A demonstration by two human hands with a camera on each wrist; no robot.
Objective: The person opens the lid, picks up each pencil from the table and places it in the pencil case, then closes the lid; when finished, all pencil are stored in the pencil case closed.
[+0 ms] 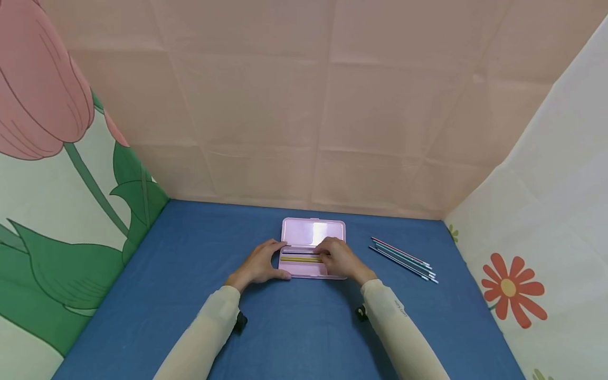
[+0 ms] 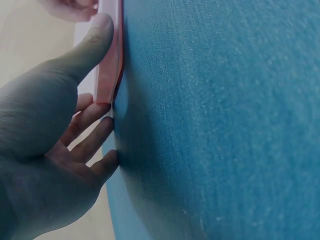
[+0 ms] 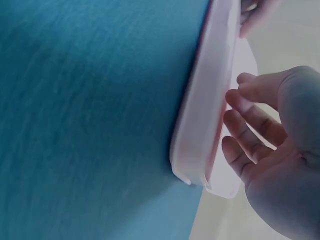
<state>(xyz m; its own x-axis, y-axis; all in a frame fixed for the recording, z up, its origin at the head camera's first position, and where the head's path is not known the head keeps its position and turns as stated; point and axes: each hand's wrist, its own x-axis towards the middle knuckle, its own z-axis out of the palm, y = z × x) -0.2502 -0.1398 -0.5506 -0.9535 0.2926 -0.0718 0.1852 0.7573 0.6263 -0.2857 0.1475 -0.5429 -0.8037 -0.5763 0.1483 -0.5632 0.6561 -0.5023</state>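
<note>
The grip of the right hand (image 1: pixel 339 258) was narrow, its bent fingers and thumb drawn close together over the right part of the pink pencil case (image 1: pixel 305 270); whether they pinched anything could not be told. The case lay on the blue table (image 1: pixel 304 327) between the two hands, its long axis running from left to right and its lid (image 1: pixel 300 232) laid back on the far side. Inside, the yellow pencils (image 1: pixel 299 259) ran along that same axis, reaching out leftward from under the right hand, which hid their right ends. The left hand (image 1: pixel 260 264) was spread wide about the case's left end, thumb at the near corner and the other fingers toward the far side. Well apart from it, to the right of the right hand and so much nearer to that one, the loose pencils (image 1: pixel 404 258) lay in a slanting bundle, their pale ends pointing rightward and toward the person, at an angle to the case.
</note>
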